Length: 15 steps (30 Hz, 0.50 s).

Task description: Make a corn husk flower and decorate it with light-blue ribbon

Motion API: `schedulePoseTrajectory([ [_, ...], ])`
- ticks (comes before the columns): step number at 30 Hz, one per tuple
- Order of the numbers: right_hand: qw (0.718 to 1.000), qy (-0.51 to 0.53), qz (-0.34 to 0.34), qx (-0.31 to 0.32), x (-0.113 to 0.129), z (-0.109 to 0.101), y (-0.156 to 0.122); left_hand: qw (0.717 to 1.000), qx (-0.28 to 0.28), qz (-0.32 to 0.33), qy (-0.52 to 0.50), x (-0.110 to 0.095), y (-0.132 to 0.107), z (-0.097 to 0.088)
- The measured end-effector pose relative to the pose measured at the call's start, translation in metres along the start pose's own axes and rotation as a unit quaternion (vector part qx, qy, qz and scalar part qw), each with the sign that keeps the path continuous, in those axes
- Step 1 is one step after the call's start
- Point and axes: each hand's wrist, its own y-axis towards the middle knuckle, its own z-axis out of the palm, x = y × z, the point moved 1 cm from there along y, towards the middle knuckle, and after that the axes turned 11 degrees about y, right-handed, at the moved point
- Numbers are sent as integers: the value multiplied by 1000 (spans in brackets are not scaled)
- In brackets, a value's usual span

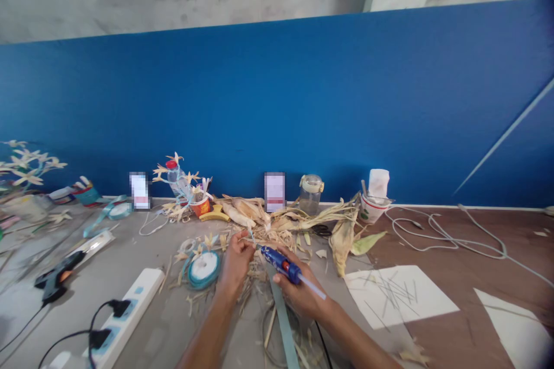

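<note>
My right hand point(303, 288) is wrapped round a blue hot glue gun point(277, 261), and a translucent glue stick point(312, 286) juts from its back end. The gun's nozzle points left, close to the fingertips of my left hand point(238, 256). Those fingers are pinched on a thin light-blue stem point(251, 234), most of it hidden by the fingers. A light-blue ribbon point(283, 320) runs down the table below the gun. Left of my left hand lies a ribbon spool point(203, 269). Dried corn husks point(242, 211) and shreds are heaped beyond both hands.
A white power strip point(130, 317) and a black glue gun point(60, 277) lie on the left. Thin wires point(392, 291) rest on white paper point(426, 305) at right. Behind stand a phone point(274, 191), a jar point(310, 193), cups and a bottle with husk flowers point(175, 176).
</note>
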Motion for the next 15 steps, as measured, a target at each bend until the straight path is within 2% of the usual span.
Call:
schedulePoseTrajectory([
  [15,1000,20,-16,1,6,-4,1,1000,3,-5,-1,1,0,0],
])
